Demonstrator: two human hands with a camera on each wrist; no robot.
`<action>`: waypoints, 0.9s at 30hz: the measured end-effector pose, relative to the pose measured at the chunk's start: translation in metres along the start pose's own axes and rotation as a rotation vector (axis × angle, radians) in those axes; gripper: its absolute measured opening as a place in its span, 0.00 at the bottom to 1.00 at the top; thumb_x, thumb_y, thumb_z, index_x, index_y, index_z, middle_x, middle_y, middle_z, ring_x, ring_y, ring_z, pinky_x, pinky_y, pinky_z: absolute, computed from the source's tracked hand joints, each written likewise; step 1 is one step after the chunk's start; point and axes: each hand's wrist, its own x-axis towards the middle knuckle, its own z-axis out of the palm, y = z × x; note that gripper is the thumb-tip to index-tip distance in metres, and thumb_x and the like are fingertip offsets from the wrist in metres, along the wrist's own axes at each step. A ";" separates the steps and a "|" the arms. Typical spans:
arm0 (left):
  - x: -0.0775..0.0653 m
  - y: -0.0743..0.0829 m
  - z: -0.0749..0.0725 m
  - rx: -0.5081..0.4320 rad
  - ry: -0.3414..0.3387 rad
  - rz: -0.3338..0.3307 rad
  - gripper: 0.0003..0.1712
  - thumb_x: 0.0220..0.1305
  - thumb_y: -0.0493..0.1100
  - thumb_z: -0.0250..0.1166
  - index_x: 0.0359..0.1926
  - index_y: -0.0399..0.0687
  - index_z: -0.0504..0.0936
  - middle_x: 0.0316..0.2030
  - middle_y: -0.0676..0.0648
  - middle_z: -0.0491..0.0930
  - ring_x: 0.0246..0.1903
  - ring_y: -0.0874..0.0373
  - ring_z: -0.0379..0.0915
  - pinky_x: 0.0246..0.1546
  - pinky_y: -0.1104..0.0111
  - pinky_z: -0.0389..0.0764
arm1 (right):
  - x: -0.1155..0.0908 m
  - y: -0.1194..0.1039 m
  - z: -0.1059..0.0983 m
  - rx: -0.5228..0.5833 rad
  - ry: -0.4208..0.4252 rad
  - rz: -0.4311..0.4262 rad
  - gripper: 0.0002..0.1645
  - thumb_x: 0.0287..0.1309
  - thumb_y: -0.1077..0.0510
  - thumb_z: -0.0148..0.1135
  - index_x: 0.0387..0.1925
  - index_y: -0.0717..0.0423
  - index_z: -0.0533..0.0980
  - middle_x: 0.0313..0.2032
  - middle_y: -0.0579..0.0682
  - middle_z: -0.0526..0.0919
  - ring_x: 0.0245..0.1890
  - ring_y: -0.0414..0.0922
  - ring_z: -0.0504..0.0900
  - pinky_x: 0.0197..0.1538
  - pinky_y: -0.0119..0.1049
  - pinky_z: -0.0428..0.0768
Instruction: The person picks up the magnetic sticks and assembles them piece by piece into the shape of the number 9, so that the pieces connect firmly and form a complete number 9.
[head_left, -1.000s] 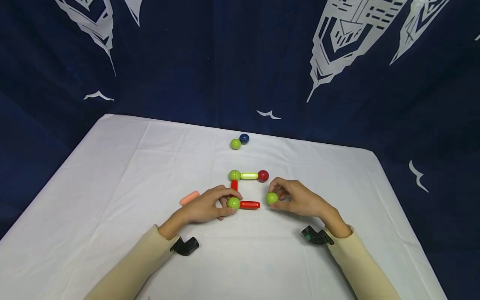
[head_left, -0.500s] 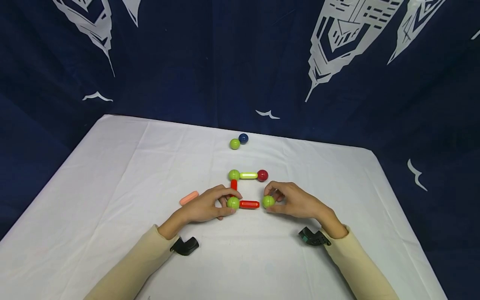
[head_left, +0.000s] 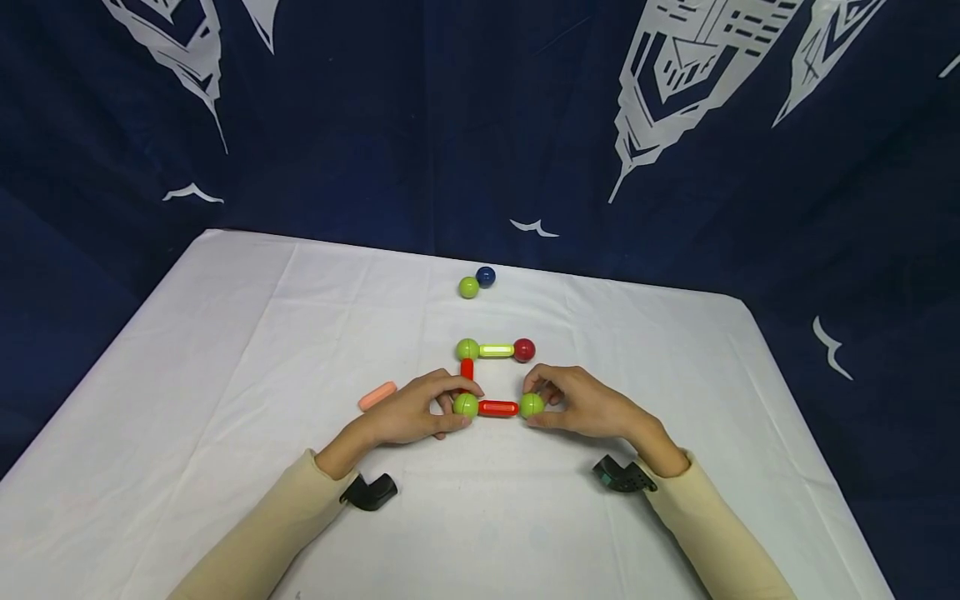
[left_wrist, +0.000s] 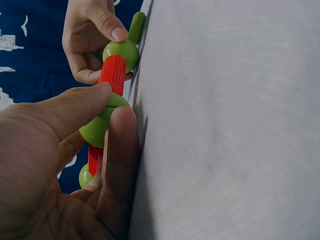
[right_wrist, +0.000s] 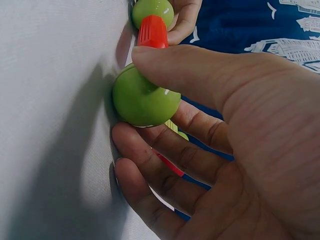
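My left hand [head_left: 416, 408] pinches a green ball [head_left: 466, 406] at the near left corner of a ball-and-stick shape on the table. From that ball a red stick [head_left: 498, 408] runs right to a second green ball [head_left: 532, 405], which my right hand [head_left: 581, 404] holds between thumb and fingers. In the right wrist view the thumb lies over this ball [right_wrist: 145, 97], right by the red stick's end [right_wrist: 153, 31]. Another red stick [head_left: 467, 367] leads back to a green ball [head_left: 468, 349], joined by a yellow-green stick [head_left: 497, 351] to a dark red ball [head_left: 524, 350].
A loose salmon-coloured stick [head_left: 377, 396] lies beside my left hand. Farther back, a green ball [head_left: 468, 287] and a dark blue ball [head_left: 486, 277] sit together on the white cloth [head_left: 337, 300]. A dark blue curtain [head_left: 420, 125] hangs behind the table.
My right hand has moved left with its green ball, closing the gap to the free end of the red stick. My left hand keeps its hold in place.
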 end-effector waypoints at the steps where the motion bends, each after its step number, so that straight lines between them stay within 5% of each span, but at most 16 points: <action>1: 0.000 0.000 0.000 0.000 0.001 0.000 0.22 0.66 0.41 0.68 0.60 0.55 0.78 0.41 0.47 0.72 0.27 0.60 0.78 0.35 0.70 0.80 | 0.000 0.000 0.000 -0.002 0.000 0.000 0.20 0.55 0.56 0.75 0.46 0.52 0.76 0.38 0.41 0.81 0.38 0.39 0.81 0.48 0.37 0.82; 17: 0.000 0.000 0.000 0.004 -0.004 0.004 0.22 0.67 0.41 0.68 0.61 0.54 0.77 0.41 0.47 0.72 0.29 0.60 0.78 0.35 0.70 0.80 | 0.000 0.000 -0.004 0.012 -0.004 -0.008 0.21 0.56 0.55 0.74 0.48 0.53 0.76 0.42 0.43 0.82 0.39 0.39 0.83 0.48 0.38 0.83; 27: -0.001 0.000 -0.001 -0.002 -0.008 0.010 0.22 0.67 0.41 0.67 0.61 0.54 0.77 0.42 0.47 0.72 0.30 0.60 0.78 0.35 0.70 0.80 | -0.016 0.007 -0.022 0.007 0.069 0.003 0.21 0.56 0.55 0.74 0.50 0.56 0.79 0.47 0.49 0.84 0.43 0.46 0.83 0.50 0.45 0.82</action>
